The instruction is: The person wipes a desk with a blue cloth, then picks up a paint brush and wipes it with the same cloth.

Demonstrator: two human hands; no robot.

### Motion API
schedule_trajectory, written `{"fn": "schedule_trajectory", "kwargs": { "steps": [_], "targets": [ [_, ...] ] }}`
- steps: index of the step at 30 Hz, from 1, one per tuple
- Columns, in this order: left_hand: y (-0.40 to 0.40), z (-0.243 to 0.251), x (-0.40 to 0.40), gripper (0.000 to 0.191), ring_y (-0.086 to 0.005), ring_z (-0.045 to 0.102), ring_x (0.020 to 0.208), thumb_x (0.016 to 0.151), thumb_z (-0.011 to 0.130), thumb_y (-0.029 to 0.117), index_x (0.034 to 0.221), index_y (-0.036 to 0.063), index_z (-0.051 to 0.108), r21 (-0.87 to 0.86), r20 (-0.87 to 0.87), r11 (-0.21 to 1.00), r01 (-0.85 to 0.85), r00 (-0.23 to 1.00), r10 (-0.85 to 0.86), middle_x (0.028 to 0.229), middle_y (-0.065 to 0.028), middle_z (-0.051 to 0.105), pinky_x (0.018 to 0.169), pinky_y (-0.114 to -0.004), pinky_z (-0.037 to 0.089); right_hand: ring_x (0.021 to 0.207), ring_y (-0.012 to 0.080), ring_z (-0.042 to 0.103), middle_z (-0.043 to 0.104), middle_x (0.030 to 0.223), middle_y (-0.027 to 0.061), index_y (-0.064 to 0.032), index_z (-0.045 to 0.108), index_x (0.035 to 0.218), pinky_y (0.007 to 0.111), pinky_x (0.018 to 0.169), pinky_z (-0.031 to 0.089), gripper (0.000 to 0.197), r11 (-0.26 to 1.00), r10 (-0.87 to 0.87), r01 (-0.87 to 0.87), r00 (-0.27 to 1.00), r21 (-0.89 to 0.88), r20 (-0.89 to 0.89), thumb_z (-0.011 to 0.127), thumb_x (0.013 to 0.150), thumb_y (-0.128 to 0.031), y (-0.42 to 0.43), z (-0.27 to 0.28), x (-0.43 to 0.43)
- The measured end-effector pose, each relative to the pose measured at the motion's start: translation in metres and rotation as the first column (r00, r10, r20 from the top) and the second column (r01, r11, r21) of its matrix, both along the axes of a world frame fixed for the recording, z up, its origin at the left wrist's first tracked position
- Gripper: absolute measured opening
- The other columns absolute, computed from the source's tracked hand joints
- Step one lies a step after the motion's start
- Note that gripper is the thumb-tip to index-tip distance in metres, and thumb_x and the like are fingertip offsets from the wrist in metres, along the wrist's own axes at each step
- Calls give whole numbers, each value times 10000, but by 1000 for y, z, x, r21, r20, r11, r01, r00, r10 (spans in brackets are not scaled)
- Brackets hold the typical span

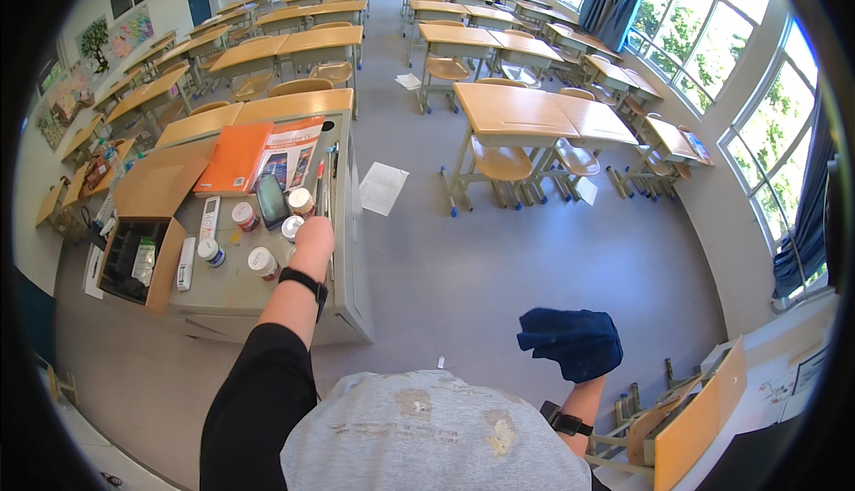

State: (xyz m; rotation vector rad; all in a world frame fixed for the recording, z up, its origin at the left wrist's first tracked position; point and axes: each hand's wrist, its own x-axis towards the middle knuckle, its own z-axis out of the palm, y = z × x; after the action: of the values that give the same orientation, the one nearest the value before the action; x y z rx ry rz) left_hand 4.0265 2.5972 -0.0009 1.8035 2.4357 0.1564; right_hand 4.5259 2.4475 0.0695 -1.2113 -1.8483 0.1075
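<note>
My left hand [315,234] reaches over the grey lectern cabinet [234,291], with its back towards me and its fingers hidden. Right beside it stands a white-lidded paint jar [292,227]; whether I grip that jar cannot be seen. Another jar [301,201] is just beyond, next to a dark glossy case-like object [272,201]. More jars stand nearby: a red-labelled one [245,216], a blue-labelled one [211,252] and one nearer me [264,262]. Over the floor on the right, a dark blue cloth [574,343] hangs from my right hand, covering it.
Books [234,157], a remote control [210,217], a white device [186,264] and an open cardboard box [170,270] occupy the cabinet's left and back. Long thin tools [323,190] line its right edge. Paper [384,188] lies on the floor. Desks [514,114] stand ahead.
</note>
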Motion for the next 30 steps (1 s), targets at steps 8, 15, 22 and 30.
{"fn": "schedule_trajectory", "kwargs": {
  "steps": [8,15,22,30],
  "targets": [
    [27,-35,-13,211,-323,646,964,842,522,84,975,32,677,-56,-34,982,-182,983,180,1034,-171,665,770,-415,534,701,295,610,620,709,116,-73,642,658,346,661,494,144,938,-280,283,959,199,-45,713,555,-144,-18,-18,23],
    [20,-16,-5,236,-334,639,970,846,531,104,1043,30,637,32,5,954,-297,955,297,1040,-171,653,778,-424,530,714,294,609,621,727,124,-60,647,704,343,672,496,199,881,-423,407,906,242,15,744,533,-97,-27,-58,65],
    [18,29,-11,213,-374,635,918,852,480,117,960,-4,619,220,-13,954,-206,977,214,967,-211,655,774,-456,511,669,289,603,618,676,99,-98,643,620,347,662,494,115,922,-306,324,945,210,-114,718,534,-93,-31,-54,39],
    [-41,67,-11,291,-293,628,722,935,434,167,1122,5,587,699,244,712,-56,956,-165,825,-152,647,624,-393,480,638,306,584,586,645,130,-85,619,595,361,624,477,121,931,-172,239,954,274,-246,701,508,-71,-13,-87,22]
  ]
}}
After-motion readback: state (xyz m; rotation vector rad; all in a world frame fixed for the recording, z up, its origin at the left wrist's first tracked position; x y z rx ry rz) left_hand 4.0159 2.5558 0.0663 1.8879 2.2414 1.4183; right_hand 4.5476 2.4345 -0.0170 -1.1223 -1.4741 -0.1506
